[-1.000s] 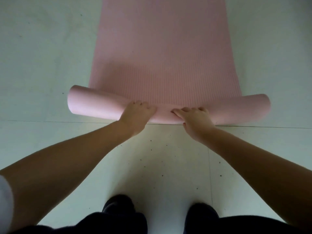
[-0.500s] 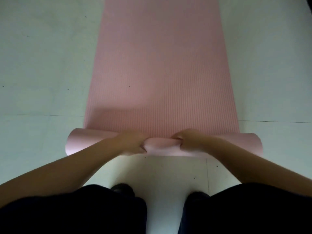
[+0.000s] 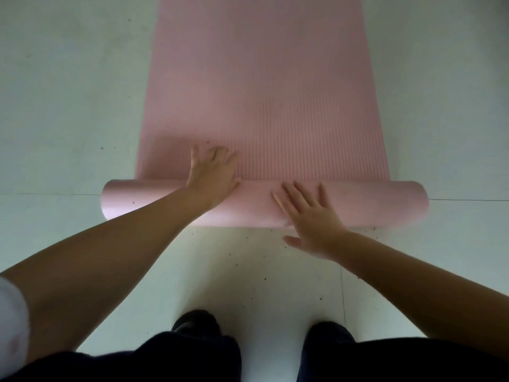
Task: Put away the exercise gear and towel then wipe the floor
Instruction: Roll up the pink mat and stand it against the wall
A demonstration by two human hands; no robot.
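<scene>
Evidently to keep the coil tight and square, the left hand (image 3: pixel 213 175) and right hand (image 3: pixel 309 216) press spread-fingered on the part-rolled pink mat (image 3: pixel 261 78) lying along the floor (image 3: pixel 68 106).

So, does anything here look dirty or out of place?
Yes. Small dark specks are scattered on the pale floor just in front of the rolled part of the pink mat, and a few sit on the roll itself. Nothing looks damaged.

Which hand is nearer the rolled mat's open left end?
Left. The left hand lies over the roll left of its middle, fingers on the flat mat; the right hand presses the roll right of middle.
</scene>
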